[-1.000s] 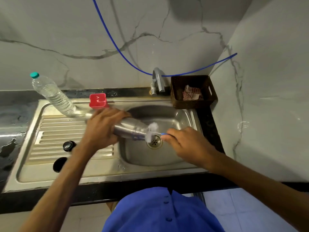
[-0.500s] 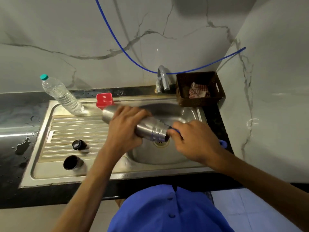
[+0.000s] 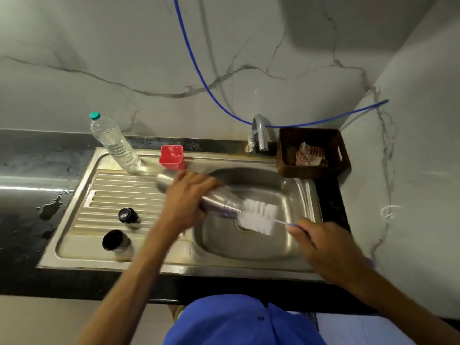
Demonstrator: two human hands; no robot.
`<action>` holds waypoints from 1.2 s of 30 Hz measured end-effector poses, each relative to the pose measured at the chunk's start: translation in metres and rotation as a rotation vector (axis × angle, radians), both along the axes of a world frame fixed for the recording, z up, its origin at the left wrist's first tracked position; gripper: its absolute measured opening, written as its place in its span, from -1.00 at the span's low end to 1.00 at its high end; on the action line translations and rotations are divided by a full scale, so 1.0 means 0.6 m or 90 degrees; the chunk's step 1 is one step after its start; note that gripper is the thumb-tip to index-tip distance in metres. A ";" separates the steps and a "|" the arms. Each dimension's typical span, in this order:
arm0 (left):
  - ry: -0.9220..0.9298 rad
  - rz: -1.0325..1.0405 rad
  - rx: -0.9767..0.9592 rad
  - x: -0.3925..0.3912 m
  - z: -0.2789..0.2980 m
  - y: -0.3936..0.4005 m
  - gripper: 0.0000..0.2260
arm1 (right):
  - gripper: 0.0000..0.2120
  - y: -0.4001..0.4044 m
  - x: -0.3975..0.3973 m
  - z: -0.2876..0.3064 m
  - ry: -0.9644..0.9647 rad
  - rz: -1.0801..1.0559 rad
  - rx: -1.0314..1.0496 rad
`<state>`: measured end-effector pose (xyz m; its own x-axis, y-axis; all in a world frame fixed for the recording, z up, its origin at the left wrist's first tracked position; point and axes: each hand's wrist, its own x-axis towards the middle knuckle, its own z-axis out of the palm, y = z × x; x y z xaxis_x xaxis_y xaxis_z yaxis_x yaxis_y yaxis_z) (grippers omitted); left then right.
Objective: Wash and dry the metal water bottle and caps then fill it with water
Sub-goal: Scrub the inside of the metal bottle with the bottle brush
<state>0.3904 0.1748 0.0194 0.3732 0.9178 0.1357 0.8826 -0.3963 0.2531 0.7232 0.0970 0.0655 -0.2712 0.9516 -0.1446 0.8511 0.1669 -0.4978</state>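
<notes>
My left hand (image 3: 185, 199) grips the metal water bottle (image 3: 219, 201) around its middle and holds it on its side over the sink basin (image 3: 293, 235), mouth pointing right. My right hand (image 3: 323, 247) holds the blue handle of a white bottle brush (image 3: 258, 216). The bristles are almost wholly outside the bottle's mouth, just right of it. Two dark caps rest on the ribbed drainboard: a small one (image 3: 127, 215) and a larger cup-shaped one (image 3: 115, 240).
A clear plastic water bottle (image 3: 113, 143) with a teal cap and a red container (image 3: 172, 156) stand at the back of the sink. The tap (image 3: 260, 131) is behind the basin, a brown basket (image 3: 313, 153) with a cloth to its right. Water spots the black counter (image 3: 29, 220) on the left.
Half a second ago the brush was deep inside the bottle; my right hand has pulled it out to the right, and the bristles now show.
</notes>
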 end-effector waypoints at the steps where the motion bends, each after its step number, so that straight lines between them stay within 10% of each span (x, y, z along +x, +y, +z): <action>1: -0.002 -0.051 -0.011 0.038 -0.004 -0.004 -0.38 | -0.66 0.013 -0.023 -0.012 -0.021 0.010 0.008; 18: 0.041 -0.006 -0.074 -0.114 -0.012 -0.005 -0.26 | -0.76 0.016 0.056 -0.011 0.087 0.111 0.050; 36: -0.039 -0.002 -0.069 -0.088 -0.040 -0.009 -0.24 | -0.37 0.019 0.089 0.024 -0.268 0.339 0.462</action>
<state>0.3375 0.1696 -0.0046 0.3698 0.9272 0.0592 0.8629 -0.3663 0.3482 0.7767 0.1086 0.0796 -0.7487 0.6173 0.2418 0.6610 0.7226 0.2020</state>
